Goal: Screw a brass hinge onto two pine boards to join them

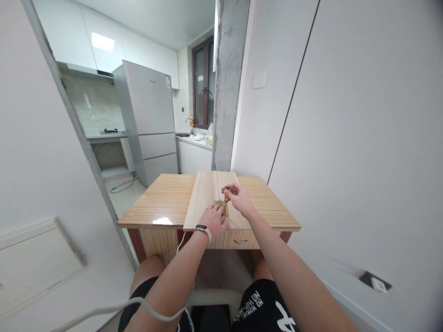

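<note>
A small yellow-green board (225,211) lies on the pale wooden panel (202,193) on the table. My left hand (213,218) rests on the board's left part, fingers lying over it and partly hiding it. Above the board's upper right, my right hand (237,197) has its fingers closed round the handle of a small screwdriver (227,193) with yellow and black on it. The tool stands roughly upright, its lower end at the board; the exact contact is too small to tell.
The striped wooden table (166,196) extends on both sides of the panel. A white cable (181,241) hangs at its front edge and runs past my left forearm. Beyond stand a grey refrigerator (152,106) and a sink counter (195,154). White walls flank the table.
</note>
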The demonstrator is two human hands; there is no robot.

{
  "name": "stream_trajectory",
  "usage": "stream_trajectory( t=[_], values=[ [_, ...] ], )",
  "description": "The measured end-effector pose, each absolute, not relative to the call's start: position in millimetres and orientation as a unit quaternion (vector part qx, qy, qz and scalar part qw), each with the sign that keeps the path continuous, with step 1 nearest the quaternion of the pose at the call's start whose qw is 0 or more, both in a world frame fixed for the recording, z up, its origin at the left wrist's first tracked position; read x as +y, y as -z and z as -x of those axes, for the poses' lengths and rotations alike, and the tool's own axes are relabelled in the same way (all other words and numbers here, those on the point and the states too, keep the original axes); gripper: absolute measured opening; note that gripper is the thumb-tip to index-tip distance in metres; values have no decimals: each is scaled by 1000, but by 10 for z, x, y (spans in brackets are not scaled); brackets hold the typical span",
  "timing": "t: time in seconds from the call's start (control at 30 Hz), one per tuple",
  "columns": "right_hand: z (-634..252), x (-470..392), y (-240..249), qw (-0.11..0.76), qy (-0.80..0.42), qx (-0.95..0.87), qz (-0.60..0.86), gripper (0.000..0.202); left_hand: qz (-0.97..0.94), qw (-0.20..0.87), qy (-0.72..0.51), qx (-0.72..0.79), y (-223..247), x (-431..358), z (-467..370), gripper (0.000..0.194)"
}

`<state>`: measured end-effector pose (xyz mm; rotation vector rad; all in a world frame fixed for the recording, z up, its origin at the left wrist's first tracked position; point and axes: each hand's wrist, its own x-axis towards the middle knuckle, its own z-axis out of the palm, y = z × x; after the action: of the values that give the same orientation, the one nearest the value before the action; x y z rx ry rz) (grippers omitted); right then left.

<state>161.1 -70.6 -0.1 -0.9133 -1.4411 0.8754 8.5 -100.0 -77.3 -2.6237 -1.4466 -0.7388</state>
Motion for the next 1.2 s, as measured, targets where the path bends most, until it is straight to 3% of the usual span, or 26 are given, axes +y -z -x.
stream_trajectory(
  t=[0.3, 0.83, 1.2],
  values=[
    [-1658, -756, -15, 525, -374, -682, 345, 39, 848, 34, 242, -470, 778, -996, -86, 36],
    [-1606, -702, -8, 578, -367, -611, 399, 34, 851, 15, 224, -476, 732, -1029, -82, 41],
    [-1629, -763, -46, 543, -394, -652, 354, 39, 848, 14, 233, -476, 750, -1012, -77, 39]
  ],
)
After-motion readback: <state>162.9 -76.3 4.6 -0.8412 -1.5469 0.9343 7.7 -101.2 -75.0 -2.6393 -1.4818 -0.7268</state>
